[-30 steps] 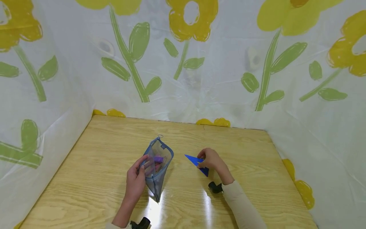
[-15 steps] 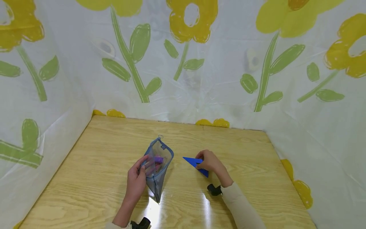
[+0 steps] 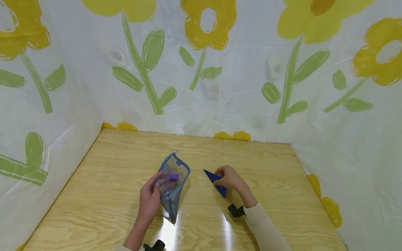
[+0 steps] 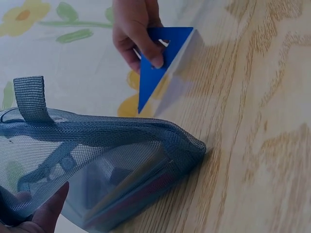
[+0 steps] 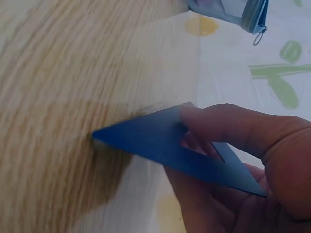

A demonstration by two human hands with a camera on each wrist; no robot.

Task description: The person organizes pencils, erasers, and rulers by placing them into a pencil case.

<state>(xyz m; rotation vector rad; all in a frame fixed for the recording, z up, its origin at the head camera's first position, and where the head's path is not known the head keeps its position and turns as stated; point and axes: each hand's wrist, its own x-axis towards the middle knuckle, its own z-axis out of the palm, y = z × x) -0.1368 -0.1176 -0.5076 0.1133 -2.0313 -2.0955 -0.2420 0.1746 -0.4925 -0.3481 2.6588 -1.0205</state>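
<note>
A blue mesh zip pouch (image 3: 176, 200) stands on the table with its mouth spread open. My left hand (image 3: 150, 202) grips the pouch's left rim, fingers inside and thumb outside. Through the mesh I see a purple item (image 3: 173, 176) and some pinkish sticks; their kinds cannot be made out. To the right of the pouch, my right hand (image 3: 230, 179) pinches a blue set square (image 3: 216, 183), a triangle with a cut-out in its middle. In the right wrist view the thumb presses one face of the set square (image 5: 155, 141), with fingers behind it.
The wooden table (image 3: 119, 167) meets a white cloth (image 3: 220, 104) printed with yellow flowers at the back and both sides. A black wrist camera (image 3: 235, 211) sits below my right hand, another (image 3: 155, 245) by the left wrist.
My right hand has turned the set square, so its face looks darker and narrower in the head view. My left hand and the pouch stay about where they were.
</note>
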